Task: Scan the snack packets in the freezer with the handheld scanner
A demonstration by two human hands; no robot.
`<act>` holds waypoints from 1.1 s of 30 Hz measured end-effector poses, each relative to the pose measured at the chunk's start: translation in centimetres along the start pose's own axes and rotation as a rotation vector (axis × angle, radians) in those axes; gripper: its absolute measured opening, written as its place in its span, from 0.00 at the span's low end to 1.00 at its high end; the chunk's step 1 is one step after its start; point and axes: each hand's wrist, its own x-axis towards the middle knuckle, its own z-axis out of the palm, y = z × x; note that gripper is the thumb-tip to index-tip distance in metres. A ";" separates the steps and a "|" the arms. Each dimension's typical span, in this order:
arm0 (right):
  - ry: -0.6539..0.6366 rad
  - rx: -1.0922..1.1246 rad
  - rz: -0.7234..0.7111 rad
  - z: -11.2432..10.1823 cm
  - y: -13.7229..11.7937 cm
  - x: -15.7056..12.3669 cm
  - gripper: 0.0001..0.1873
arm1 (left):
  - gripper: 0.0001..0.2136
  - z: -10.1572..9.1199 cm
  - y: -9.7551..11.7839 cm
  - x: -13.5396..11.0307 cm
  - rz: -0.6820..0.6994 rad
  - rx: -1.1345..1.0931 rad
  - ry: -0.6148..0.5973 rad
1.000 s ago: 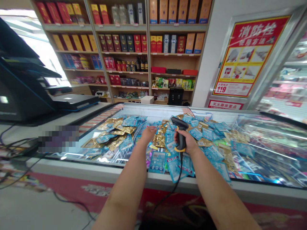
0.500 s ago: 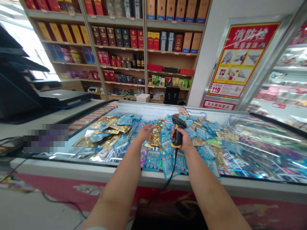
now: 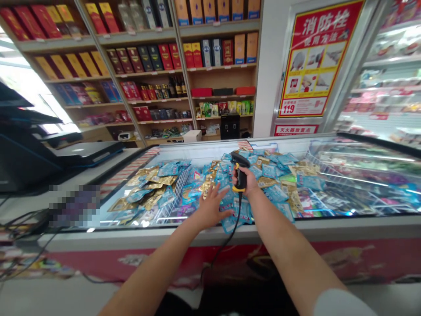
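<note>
My right hand [image 3: 249,179] is wrapped around the handle of a black and yellow barcode scanner [image 3: 241,173], whose head points up and to the left. A dark cable [image 3: 230,237] hangs from the scanner's base. To its left, my left hand [image 3: 213,206] is spread with the fingers apart, over blue and gold packets. Blue packets [image 3: 274,193] lie heaped around both hands, and my left palm hides some of them. Whether the left fingers touch a packet, I cannot tell. A second pile of gold packets [image 3: 154,179] lies further left.
The packets rest on a glass-topped chest freezer [image 3: 329,228] with white wire baskets [image 3: 173,197] inside. A black machine [image 3: 26,145] stands on the counter at left. Shelves [image 3: 151,72] of boxes rise behind. Loose cables [image 3: 23,224] lie at lower left.
My left hand has moved toward me and right, now spread over the near packets. The scanner stays in my right hand. The view has shifted; several blue packets at the near edge are no longer seen.
</note>
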 end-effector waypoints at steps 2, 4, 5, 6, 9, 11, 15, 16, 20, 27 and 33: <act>0.026 0.029 -0.027 0.1 0.0 -0.2 0.05 | 0.41 0.9 0.1 0.0 0.002 0.082 -0.095; 0.060 0.035 -0.037 0.2 -0.1 -0.2 0.05 | 0.43 1.6 -0.5 0.7 0.018 0.149 -0.083; 0.074 0.027 -0.032 0.2 -0.1 -0.2 0.05 | 0.44 1.8 -1.0 1.1 0.021 0.176 -0.059; 0.083 0.015 -0.021 0.3 -0.1 -0.1 0.05 | 0.43 1.9 -1.4 1.6 0.028 0.196 -0.031; 0.091 -0.036 0.023 0.5 -0.4 0.1 0.05 | 0.40 1.9 -2.6 2.8 0.020 0.230 0.048; 0.084 -0.068 0.040 0.6 -0.6 0.0 0.05 | 0.36 1.8 -3.1 3.2 -0.007 0.241 0.100; 0.068 -0.091 0.031 0.5 -0.9 -0.6 0.05 | 0.25 1.7 -3.7 3.3 0.020 0.281 0.272; 0.068 -0.086 0.026 0.5 -1.0 -0.8 0.05 | 0.23 1.8 -3.8 3.3 0.018 0.283 0.323; 0.065 -0.072 0.023 0.7 -1.1 -1.1 0.06 | 0.22 2.0 -4.3 3.9 -0.093 0.226 0.480; -0.021 -0.116 0.074 0.9 1.1 -0.5 0.06 | 0.20 2.1 -5.8 6.2 -0.121 -0.089 0.633; -0.004 -0.164 0.060 0.1 2.3 -0.7 0.05 | 0.18 0.7 -6.7 5.2 -0.155 -0.323 0.607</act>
